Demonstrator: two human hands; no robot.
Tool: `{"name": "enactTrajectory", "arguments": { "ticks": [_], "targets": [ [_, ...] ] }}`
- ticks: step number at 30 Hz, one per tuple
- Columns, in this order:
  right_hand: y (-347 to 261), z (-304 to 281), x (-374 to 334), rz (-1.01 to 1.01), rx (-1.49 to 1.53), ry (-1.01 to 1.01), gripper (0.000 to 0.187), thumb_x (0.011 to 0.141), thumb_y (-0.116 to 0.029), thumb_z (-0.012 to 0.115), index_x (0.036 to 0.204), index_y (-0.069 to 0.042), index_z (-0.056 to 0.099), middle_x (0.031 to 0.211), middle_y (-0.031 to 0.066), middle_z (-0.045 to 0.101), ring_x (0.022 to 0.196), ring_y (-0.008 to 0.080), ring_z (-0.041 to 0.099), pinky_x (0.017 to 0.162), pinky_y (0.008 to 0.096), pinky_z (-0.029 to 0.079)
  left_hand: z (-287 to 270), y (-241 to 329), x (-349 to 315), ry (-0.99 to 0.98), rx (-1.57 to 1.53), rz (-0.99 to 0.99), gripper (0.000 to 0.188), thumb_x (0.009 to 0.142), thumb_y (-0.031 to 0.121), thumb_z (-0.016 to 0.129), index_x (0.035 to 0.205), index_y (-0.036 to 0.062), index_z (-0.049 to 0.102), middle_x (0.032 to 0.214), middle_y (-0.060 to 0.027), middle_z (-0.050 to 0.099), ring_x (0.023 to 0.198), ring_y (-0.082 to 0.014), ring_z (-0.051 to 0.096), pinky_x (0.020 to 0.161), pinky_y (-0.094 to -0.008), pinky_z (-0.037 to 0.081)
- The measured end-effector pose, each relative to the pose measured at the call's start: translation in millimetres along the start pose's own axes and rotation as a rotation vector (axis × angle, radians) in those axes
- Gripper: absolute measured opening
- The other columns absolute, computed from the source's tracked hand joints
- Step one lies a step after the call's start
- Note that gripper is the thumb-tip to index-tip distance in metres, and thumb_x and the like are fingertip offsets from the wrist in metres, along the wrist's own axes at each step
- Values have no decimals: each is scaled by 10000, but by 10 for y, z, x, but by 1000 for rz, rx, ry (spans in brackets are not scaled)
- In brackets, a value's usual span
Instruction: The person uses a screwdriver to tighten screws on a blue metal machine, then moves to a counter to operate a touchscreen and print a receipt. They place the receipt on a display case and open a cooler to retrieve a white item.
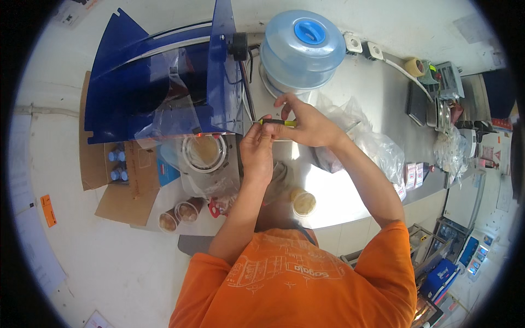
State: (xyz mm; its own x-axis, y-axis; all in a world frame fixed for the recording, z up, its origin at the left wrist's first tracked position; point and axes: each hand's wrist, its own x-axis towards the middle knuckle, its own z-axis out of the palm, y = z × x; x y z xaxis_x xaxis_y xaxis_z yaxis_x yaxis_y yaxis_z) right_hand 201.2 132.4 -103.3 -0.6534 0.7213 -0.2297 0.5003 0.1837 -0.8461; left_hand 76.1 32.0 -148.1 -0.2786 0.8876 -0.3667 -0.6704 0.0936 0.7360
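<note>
Orange shirt [295, 284] cloth fills the bottom, arms reaching forward over the metal surface [344, 202]. Between the hands, just beside the right side plate of a blue metal frame [136, 87], lies a black-and-yellow screwdriver [278, 122]. The left hand [257, 153] pinches the front of its handle, probably to steady it; the right hand [310, 124] grips the rear end between thumb and fingers, one finger bent clear, perhaps so the handle can turn. Its thin shaft points at the plate; whether the tip touches, I cannot tell. A water jug [301, 60] stands beyond, seemingly clear of the elbows.
</note>
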Motion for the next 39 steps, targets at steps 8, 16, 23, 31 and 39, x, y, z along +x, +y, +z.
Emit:
{"name": "enactTrajectory", "arguments": {
  "ticks": [8,16,23,31,39],
  "targets": [
    [52,-86,61,-152,-111,-16,455,892,-398,653,1087,6,583,970,119,567,860,247,575,716,359,455,-4,23,37,-11,-80,-11,320,951,198,623,1181,-22,582,1013,-23,604,885,-94,534,857,-260,436],
    [75,-80,159,-170,-264,-46,469,856,-323,705,1125,-12,481,983,143,561,801,294,577,724,383,459,-27,-31,70,39,-72,15,295,958,191,613,1203,30,585,1113,-10,555,854,-82,503,824,-256,432],
    [-56,-81,70,-206,-199,73,356,920,-344,610,935,9,650,993,182,594,843,340,615,756,421,469,-131,19,88,91,-687,-88,331,926,305,640,1223,179,568,1137,45,528,989,-114,495,844,-284,435],
    [-84,-162,114,-197,-253,-37,348,914,-342,619,895,5,648,992,175,592,878,344,615,767,415,483,-64,91,55,142,-892,-202,221,916,277,639,1128,217,632,1080,25,578,971,-161,533,837,-308,440],
    [31,-82,96,-180,-318,-73,482,813,-361,731,1082,-21,520,971,164,563,907,349,591,783,433,466,-89,105,-18,122,-851,-194,225,933,269,622,1153,224,609,1092,55,571,967,-140,527,841,-306,431]
  ]
}}
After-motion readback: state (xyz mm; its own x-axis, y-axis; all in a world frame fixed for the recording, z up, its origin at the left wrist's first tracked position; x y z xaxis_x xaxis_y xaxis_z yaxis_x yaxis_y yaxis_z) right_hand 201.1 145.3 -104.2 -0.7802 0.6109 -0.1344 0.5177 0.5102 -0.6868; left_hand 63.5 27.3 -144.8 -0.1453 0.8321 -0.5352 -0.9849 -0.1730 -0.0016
